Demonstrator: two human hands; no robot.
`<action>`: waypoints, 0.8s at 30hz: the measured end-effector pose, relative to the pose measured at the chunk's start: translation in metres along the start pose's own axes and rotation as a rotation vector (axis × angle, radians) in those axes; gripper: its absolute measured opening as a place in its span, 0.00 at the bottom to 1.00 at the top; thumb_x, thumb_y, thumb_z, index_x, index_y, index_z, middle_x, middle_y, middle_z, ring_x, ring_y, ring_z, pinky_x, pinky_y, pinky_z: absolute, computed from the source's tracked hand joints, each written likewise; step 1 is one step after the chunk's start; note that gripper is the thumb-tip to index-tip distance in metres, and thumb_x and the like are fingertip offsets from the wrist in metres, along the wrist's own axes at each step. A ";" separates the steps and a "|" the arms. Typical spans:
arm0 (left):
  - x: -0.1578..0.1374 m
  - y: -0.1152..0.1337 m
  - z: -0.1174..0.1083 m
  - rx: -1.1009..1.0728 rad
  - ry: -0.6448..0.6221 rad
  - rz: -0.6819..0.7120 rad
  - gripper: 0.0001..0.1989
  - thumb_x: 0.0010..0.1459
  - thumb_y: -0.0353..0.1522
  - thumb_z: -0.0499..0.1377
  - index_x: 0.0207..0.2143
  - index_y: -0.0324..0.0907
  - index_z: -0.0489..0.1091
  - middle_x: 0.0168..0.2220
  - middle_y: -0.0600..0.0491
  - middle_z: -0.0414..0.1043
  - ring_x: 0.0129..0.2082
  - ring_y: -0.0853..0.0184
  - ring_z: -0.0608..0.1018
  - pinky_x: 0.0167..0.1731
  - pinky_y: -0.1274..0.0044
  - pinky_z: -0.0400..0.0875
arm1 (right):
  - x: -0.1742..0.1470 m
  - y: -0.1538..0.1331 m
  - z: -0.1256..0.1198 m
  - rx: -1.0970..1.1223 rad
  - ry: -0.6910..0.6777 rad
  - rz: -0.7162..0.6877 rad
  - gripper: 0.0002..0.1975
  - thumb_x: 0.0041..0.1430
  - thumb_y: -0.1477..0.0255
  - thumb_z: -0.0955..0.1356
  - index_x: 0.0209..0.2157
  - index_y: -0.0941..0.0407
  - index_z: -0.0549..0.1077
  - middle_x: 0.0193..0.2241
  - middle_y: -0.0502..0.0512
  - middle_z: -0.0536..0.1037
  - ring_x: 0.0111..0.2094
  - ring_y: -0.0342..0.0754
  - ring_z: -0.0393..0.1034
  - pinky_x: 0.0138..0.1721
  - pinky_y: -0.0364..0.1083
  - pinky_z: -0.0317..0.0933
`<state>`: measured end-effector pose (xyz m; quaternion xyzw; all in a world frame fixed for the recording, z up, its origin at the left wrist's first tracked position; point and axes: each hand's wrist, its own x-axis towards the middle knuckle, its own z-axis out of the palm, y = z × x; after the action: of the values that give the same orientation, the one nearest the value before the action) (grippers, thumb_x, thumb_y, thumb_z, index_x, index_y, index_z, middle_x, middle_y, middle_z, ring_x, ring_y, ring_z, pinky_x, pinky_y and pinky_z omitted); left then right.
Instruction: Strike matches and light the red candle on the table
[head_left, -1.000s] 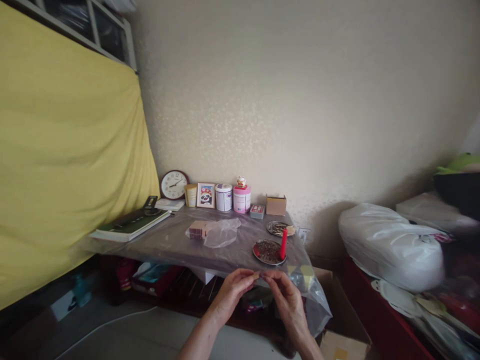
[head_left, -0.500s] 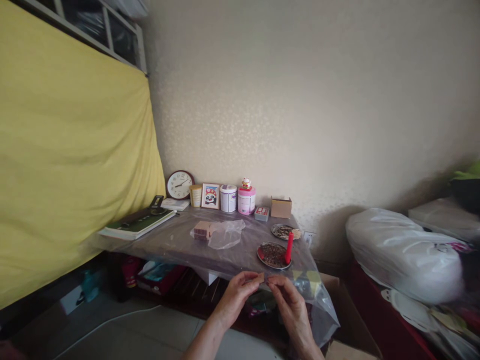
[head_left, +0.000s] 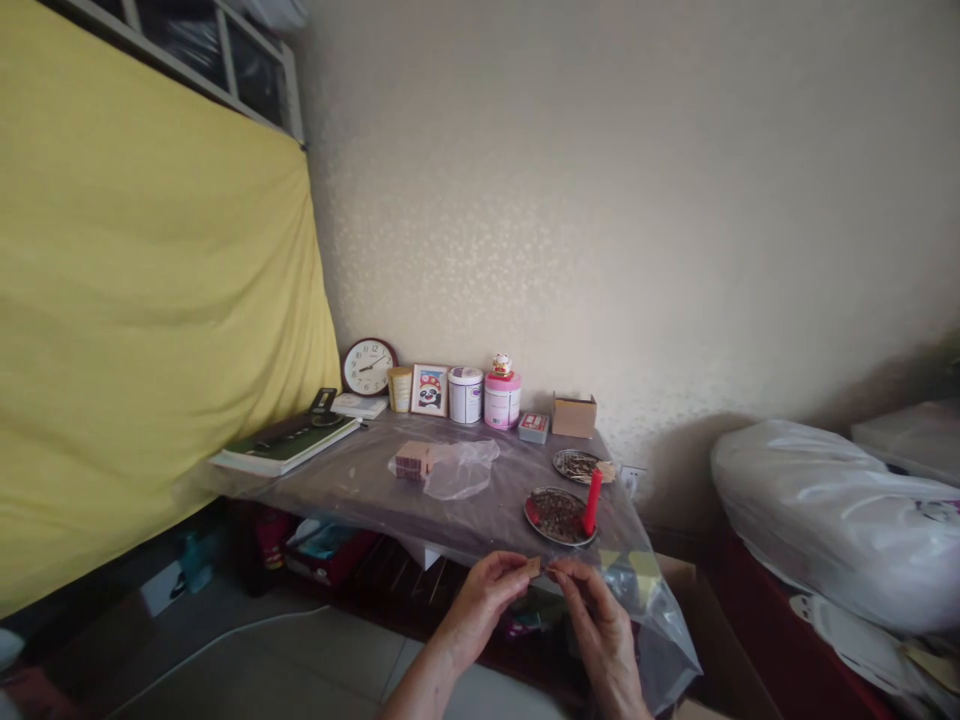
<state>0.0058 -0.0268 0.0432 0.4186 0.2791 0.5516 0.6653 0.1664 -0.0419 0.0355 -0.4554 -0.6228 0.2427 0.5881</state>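
Observation:
My left hand (head_left: 499,590) pinches a small brown matchbox (head_left: 533,567) between thumb and fingertips, in front of the table's near edge. Close to its right side, my right hand (head_left: 592,600) is closed in a pinch on a tiny thin thing that looks like a match; the fingers mostly hide it. Just beyond the hands, a red candle (head_left: 592,502) stands upright on the right side of a round metal plate (head_left: 527,518) covered in dark bits. A block of stacked matchboxes (head_left: 412,461) lies farther back, partly in clear plastic wrap (head_left: 461,470).
A second plate (head_left: 559,468) holds thin sticks. Along the wall stand a clock (head_left: 370,367), a panda picture (head_left: 430,390), two tins (head_left: 466,396), a card case (head_left: 533,428) and a cardboard box (head_left: 574,415). A book (head_left: 289,447) lies left; a white bag (head_left: 817,520) bulges at right.
The view has shifted slightly, so the table and hands appear a little farther right. Both hands keep their pinches, with the fingertips still close together.

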 end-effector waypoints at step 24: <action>0.004 -0.002 0.001 0.009 0.046 -0.074 0.09 0.46 0.35 0.65 0.30 0.40 0.74 0.35 0.49 0.77 0.39 0.61 0.74 0.42 0.71 0.63 | 0.004 0.007 -0.001 -0.075 -0.004 0.015 0.11 0.53 0.61 0.67 0.34 0.52 0.75 0.33 0.52 0.80 0.34 0.48 0.75 0.38 0.39 0.67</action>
<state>0.0081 -0.0229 0.0424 0.3983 0.3121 0.5348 0.6767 0.1696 -0.0354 0.0322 -0.4814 -0.6291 0.2244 0.5675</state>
